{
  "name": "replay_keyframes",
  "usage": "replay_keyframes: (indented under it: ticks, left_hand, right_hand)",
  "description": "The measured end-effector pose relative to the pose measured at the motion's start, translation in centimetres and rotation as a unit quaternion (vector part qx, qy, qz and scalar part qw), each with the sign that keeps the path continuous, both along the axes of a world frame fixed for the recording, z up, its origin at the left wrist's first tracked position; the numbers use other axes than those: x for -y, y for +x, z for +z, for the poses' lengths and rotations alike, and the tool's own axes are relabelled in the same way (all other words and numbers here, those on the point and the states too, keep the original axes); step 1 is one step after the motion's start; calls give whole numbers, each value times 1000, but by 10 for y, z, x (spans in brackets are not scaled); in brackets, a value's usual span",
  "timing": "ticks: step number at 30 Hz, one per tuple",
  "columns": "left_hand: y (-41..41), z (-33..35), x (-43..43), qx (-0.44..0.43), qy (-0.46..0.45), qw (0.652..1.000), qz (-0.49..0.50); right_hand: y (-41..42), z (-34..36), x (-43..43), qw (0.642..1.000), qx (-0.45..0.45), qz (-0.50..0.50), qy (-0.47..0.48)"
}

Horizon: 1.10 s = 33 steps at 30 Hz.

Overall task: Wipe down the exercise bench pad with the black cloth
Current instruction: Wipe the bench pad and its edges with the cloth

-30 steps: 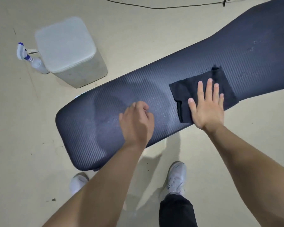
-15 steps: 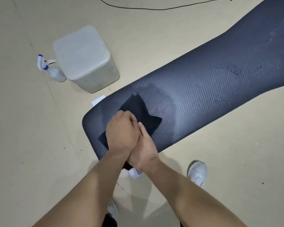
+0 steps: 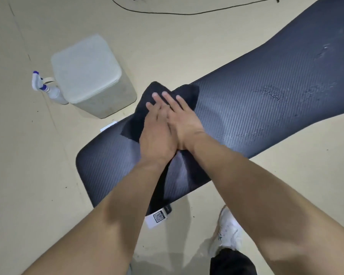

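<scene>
Two hands lie side by side, flat on the black cloth point(image 3: 139, 124), the left hand point(image 3: 157, 133) and the right hand point(image 3: 184, 124) with fingers straight and palms down, pressing rather than gripping. The cloth sits on the near end of the bench pad point(image 3: 256, 108), and its far edge laps over the pad's far side toward the pale box point(image 3: 87, 74) on the floor. The pad runs from lower left to upper right, and faint marks show farther along it. I judge the cloth soft, thin and light, prone to bunching or sliding under a push, so flat palms spread wide over its middle suit it better than a pinch at a corner. The pad looks firm, with a ribbed skin, and should take steady pressure. A spray bottle point(image 3: 48, 90) stands just beside the box.
</scene>
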<state>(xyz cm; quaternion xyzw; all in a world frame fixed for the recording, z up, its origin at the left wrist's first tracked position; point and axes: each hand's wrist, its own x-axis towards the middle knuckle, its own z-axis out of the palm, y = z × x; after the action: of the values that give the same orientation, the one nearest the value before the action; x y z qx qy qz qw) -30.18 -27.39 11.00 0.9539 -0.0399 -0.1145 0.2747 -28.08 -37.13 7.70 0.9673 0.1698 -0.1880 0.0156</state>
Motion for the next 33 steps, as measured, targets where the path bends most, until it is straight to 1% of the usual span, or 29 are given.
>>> replay_keyframes:
  ticks: [1,2,4,5,8,10,11,13,15,17,18,20,21,24,26,28,29,31,33]
  left_hand:
    - [3,0,18,18,-13,998,-51]
    - [4,-2,37,29,-34,994,-96]
    - [7,-5,73,-4,-57,989,-135]
    - [8,-6,91,-24,-46,987,-154]
    - [1,0,132,-58,21,966,-251]
    - [-6,12,148,-58,49,952,-297]
    - [-12,13,152,-40,69,948,-309]
    - [-24,16,152,-30,87,946,-311]
    - [-33,14,136,2,84,951,-297]
    - [-41,12,106,42,75,951,-296]
    - [-42,10,90,37,82,952,-292]
    - [-41,15,58,-42,136,956,-255]
    - [-39,16,41,-63,160,957,-232]
    - [-32,15,13,-42,236,949,-204]
    - [-29,17,10,-17,259,946,-195]
    - [-28,14,20,0,250,953,-173]
    - [-28,13,27,-2,241,957,-162]
    - [-32,7,50,-12,197,969,-150]
    - [-36,-1,81,5,158,976,-148]
  right_hand:
    - [7,-8,26,999,36,-35,6]
    - [7,-13,54,997,45,-63,3]
    - [9,-10,107,993,29,-113,2]
    - [7,-10,136,989,47,-137,5]
    - [-15,-10,191,973,37,-229,-6]
    - [-39,-8,202,957,33,-289,-20]
    - [-51,-9,200,948,29,-316,-29]
    - [-74,-6,186,928,6,-372,-25]
    - [-94,-4,156,914,-6,-404,-19]
    - [-113,-2,116,917,-1,-399,9]
    - [-121,-1,97,920,8,-390,28]
    - [-134,1,60,925,10,-371,77]
    - [-139,1,43,932,8,-350,98]
    - [-145,2,16,963,-1,-239,126]
    - [-141,2,24,977,4,-165,134]
    - [-131,0,50,986,17,-115,121]
    - [-124,0,64,987,23,-116,108]
    - [-107,-1,94,984,22,-155,83]
    - [-88,-3,121,980,16,-187,64]
